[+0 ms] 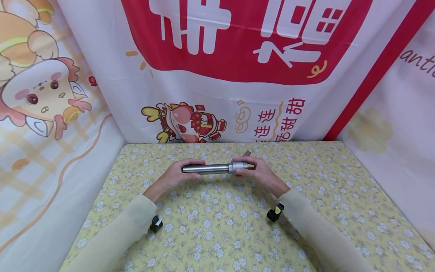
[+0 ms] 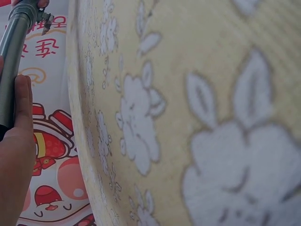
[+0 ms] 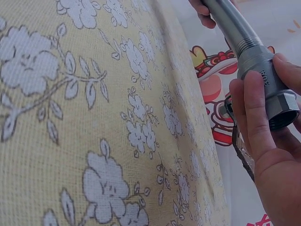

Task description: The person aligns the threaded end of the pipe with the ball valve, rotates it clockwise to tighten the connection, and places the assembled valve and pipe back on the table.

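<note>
A straight steel pipe [image 1: 215, 169] is held level above the table in the head view. My left hand [image 1: 173, 174] grips its left end, thumb on the near side and fingers on the far side. At the other end sits a metal ball valve [image 1: 236, 165], which my right hand [image 1: 261, 173] holds between thumb and fingers. Threads of the pipe [image 3: 230, 21] show where it enters the valve body [image 3: 257, 61] in the right wrist view. The valve's outer hex end is an open hole, and its lever [image 3: 242, 150] sticks out beside my fingers.
A yellow floral cloth [image 1: 210, 226] covers the table. White printed fabric [image 1: 129, 94] hangs behind it, and more printed fabric stands along the left and right sides. Small black cameras [image 1: 275, 212] are worn at both wrists.
</note>
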Demonstrator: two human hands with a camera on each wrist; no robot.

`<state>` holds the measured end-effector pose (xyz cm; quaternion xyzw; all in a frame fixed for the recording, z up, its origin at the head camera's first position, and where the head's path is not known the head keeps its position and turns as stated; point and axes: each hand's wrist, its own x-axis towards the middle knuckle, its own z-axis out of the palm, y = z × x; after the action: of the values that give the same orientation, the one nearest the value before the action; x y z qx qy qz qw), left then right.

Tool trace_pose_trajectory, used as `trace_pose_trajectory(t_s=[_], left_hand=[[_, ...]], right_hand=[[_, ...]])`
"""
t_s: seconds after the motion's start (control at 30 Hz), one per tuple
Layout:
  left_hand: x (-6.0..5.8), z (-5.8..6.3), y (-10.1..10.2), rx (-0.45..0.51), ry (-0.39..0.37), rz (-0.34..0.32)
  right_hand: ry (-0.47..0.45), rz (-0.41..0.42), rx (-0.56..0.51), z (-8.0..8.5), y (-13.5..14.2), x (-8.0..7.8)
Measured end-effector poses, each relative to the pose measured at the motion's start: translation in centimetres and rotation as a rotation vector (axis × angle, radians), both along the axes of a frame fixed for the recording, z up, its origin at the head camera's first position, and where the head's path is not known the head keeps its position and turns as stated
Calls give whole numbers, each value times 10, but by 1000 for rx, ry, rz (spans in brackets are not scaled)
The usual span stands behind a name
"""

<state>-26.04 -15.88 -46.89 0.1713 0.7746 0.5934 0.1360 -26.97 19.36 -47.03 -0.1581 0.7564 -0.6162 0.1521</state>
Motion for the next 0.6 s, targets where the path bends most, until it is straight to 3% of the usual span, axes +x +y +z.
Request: trace_pose_trajectory(t_s=[0.6], left_hand=[[0,1,1,-25,-14,-17]], right_hand=[[-14,-8,-17,2,1,1]])
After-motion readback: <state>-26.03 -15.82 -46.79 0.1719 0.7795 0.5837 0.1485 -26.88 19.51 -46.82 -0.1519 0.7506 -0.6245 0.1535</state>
